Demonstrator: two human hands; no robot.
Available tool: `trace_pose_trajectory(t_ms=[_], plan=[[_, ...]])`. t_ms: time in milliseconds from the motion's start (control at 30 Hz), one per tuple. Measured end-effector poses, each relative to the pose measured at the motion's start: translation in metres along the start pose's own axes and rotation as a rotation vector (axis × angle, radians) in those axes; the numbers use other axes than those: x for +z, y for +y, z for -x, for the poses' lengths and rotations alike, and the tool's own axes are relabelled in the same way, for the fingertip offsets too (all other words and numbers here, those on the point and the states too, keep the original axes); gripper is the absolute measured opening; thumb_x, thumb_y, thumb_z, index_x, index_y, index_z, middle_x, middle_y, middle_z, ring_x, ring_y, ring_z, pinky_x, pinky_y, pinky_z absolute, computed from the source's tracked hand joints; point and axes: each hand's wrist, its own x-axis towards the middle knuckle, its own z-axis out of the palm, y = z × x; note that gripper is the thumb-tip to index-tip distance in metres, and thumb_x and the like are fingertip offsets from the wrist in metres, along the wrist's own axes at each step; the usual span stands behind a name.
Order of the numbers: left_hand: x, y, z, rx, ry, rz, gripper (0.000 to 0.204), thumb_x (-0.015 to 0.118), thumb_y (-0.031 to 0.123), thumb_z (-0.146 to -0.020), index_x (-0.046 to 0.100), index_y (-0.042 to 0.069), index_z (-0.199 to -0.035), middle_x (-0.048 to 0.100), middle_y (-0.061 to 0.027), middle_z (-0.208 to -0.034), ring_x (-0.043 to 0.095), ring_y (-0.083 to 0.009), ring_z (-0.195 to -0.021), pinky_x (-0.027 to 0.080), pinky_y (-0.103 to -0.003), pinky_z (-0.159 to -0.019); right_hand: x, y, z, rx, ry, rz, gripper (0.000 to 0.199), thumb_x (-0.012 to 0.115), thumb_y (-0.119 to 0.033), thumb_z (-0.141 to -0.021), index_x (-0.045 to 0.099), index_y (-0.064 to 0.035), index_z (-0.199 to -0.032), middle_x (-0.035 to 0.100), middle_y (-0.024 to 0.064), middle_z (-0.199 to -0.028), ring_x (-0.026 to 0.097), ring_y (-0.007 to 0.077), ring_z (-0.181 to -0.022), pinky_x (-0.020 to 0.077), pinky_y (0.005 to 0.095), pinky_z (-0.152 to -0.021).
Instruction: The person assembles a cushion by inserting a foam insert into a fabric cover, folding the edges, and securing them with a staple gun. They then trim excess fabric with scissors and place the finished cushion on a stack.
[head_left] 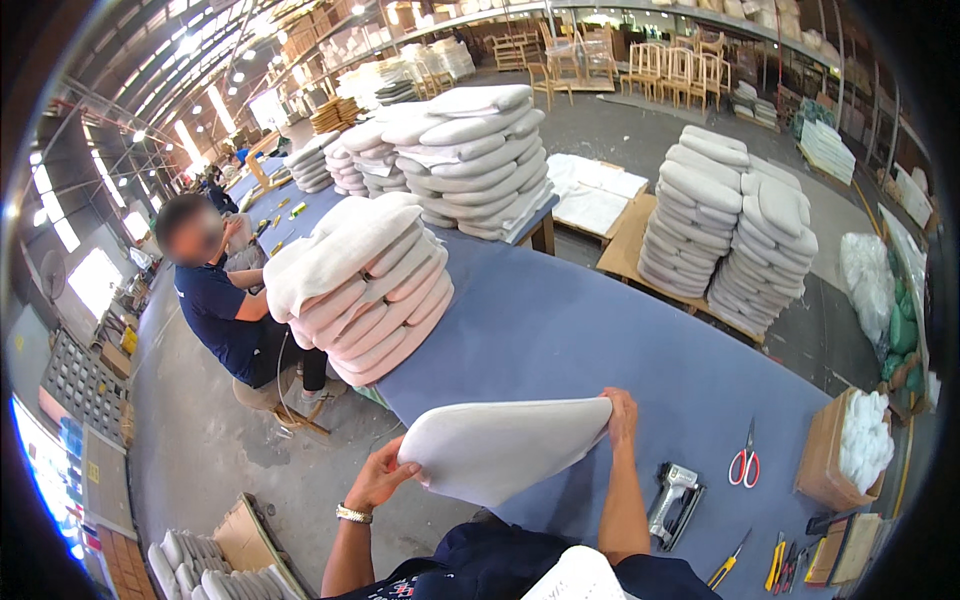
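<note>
stapler [679, 488], scissors [748, 452] right of cushion [505, 445]

- From my remote seat, I see the left hand [378, 478] gripping one end of a pale grey cushion [510, 445].
- The right hand [622, 412] grips its opposite end; I see it tilted over the near edge of the blue worktop [540, 330].
- To the right I see a staple gun [675, 505], red-handled scissors [745, 465] and a cardboard box [820, 460] of white stuffing [866, 440].
- Ahead to the left I see a cushion stack [370, 300], with a seated co-worker [215, 315] beside it.
</note>
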Motion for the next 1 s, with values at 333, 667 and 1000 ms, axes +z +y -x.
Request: trace_pose_trajectory(t_ms=[333,667,1000], plan=[[0.028,-0.108,0.009,0.018,0.552,0.011,0.052,0.080,0.033,-0.091,0.067,-0.009,-0.118,0.075,-0.0127,-0.105,0.069,-0.0181,-0.094,0.056,-0.033,-0.084,-0.023,0.011,0.013,0.464,-0.231,-0.160,0.053,0.058,-0.050,-0.102,0.065,-0.0057,-0.129,0.067,0.0101,-0.123,0.061,0.0213,-0.112,0.0467,0.0372,-0.095],[0.146,-0.213,-0.009,-0.444,0.170,0.951,0.085,0.046,0.074,-0.097,0.053,0.002,-0.143,0.070,-0.0117,-0.124,0.072,-0.0265,-0.103,0.063,-0.045,-0.082,-0.032,-0.294,0.024,-0.788,-0.908,0.223,0.054,0.063,-0.037,-0.101,0.058,-0.0015,-0.142,0.047,0.0162,-0.158,0.049,0.0259,-0.140,0.0418,0.0408,-0.111],[0.121,-0.176,-0.028,-0.189,-0.198,-0.524,0.062,0.054,0.052,-0.103,0.059,0.000,-0.138,0.073,-0.0141,-0.116,0.069,-0.0278,-0.109,0.055,-0.047,-0.091,0.012,-0.205,0.004,-0.393,-0.421,0.259,0.048,0.048,-0.038,-0.108,0.060,-0.0005,-0.136,0.049,0.0212,-0.154,0.047,0.0327,-0.142,0.0350,0.0380,-0.117]])
